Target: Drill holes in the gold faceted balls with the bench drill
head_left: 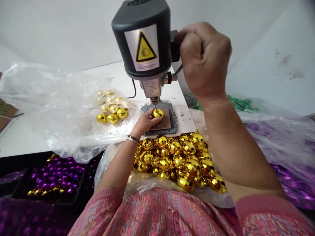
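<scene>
My left hand (145, 122) pinches a gold faceted ball (157, 113) on the brown pad of the drill press base (173, 118). Directly above that ball is the chuck (154, 100) of a small bench drill press (141, 39), its bit reaching down to the ball's top. High on the right, my right hand (205, 59) is closed in a fist round the feed lever (179, 69) at the machine's side; most of the lever is hidden by the fingers. A heap of gold faceted balls (174, 160) lies in a plastic bag between my forearms.
Several gold balls (112, 118) rest on clear plastic sheeting (61, 105) to the left on the white table (98, 70). Purple balls (57, 173) fill a dark crate at lower left. Bagged green pieces (242, 104) and purple pieces (292, 183) lie on the right.
</scene>
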The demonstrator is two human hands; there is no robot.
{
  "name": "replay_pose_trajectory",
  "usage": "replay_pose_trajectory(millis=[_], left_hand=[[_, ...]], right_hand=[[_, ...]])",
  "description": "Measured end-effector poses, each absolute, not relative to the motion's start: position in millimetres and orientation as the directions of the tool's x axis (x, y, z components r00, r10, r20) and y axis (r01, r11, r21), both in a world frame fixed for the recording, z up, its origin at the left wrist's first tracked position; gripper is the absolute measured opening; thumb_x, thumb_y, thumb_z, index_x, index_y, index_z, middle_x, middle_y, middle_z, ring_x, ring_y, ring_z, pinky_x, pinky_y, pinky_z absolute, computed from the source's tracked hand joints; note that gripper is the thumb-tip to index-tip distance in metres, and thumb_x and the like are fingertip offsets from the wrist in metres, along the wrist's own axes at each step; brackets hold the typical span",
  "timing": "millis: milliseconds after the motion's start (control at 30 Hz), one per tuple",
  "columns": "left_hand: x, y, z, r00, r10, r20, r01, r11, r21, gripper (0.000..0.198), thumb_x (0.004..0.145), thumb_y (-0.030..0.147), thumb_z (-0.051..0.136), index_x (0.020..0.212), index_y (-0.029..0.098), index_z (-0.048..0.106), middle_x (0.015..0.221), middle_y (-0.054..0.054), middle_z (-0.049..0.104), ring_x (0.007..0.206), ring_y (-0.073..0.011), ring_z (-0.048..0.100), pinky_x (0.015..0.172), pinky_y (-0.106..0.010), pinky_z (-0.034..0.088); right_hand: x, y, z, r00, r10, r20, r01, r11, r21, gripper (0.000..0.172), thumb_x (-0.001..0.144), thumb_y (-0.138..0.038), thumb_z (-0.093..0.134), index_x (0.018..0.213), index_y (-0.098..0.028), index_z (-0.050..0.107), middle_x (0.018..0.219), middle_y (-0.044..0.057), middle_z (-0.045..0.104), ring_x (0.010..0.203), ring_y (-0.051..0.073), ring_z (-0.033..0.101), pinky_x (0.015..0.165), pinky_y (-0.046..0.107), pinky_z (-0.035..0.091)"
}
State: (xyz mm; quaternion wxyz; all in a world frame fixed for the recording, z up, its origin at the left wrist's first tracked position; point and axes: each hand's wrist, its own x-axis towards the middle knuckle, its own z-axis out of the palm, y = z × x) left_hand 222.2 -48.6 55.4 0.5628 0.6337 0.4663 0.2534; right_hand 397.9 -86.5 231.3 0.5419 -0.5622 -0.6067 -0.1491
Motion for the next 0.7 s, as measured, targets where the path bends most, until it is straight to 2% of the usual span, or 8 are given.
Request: replay_pose_trajectory(millis=[67,133,300,467,700], left_hand=[[222.0,-49.1,54.1,0.450,0.875,-0.177,0.280,0.050,0.959,0.067,0.070,0.032,0.082,0.134,0.018,0.067,0.079,-0.002,0.070,0.070,-0.0146,0.060,0.068,-0.025,0.051],[222.0,-49.9,55.0,0.477,0.862,-0.169,0.268,0.041,0.963,0.061,0.072,0.031,0.080,0.130,0.018,0.068,0.081,-0.001,0.070,0.070,-0.0142,0.060,0.068,-0.024,0.051],[221.2,-52.8,62.2,0.522,0.837,-0.165,0.289,0.008,0.957,0.059,0.076,0.030,0.076,0.132,0.018,0.067,0.082,0.001,0.071,0.071,-0.0131,0.059,0.071,-0.023,0.050],[219.1,-53.8,65.2,0.508,0.845,-0.168,0.340,-0.018,0.940,0.059,0.077,0.031,0.076,0.133,0.016,0.066,0.085,0.000,0.071,0.074,-0.0132,0.059,0.074,-0.023,0.049],[218.1,-50.8,54.1,0.536,0.833,-0.140,0.211,0.028,0.977,0.058,0.073,0.034,0.079,0.127,0.018,0.069,0.092,-0.003,0.074,0.079,-0.0155,0.062,0.072,-0.024,0.051]], right_hand=[[391.7,-106.8,219.8,0.187,0.499,0.846,0.841,0.364,-0.400,0.041,0.093,-0.024,0.040,0.110,-0.012,0.075,0.097,0.006,0.076,0.084,0.012,0.069,0.082,0.027,0.051],[388.3,-122.3,204.6,0.157,0.511,0.845,0.876,0.322,-0.358,0.043,0.092,-0.022,0.040,0.121,-0.017,0.072,0.106,0.005,0.077,0.090,0.015,0.071,0.085,0.029,0.054],[393.5,-134.8,165.4,0.083,0.537,0.840,0.952,0.208,-0.226,0.046,0.092,-0.024,0.040,0.130,-0.025,0.065,0.106,0.005,0.075,0.082,0.020,0.066,0.083,0.038,0.055],[396.7,-133.8,149.9,-0.019,0.406,0.914,0.955,0.279,-0.105,0.049,0.094,-0.020,0.038,0.137,-0.027,0.059,0.097,0.004,0.073,0.074,0.018,0.061,0.076,0.035,0.054],[395.4,-129.7,140.1,0.024,0.339,0.940,0.952,0.278,-0.125,0.048,0.095,-0.021,0.037,0.135,-0.026,0.062,0.098,0.005,0.073,0.073,0.018,0.064,0.076,0.035,0.056]])
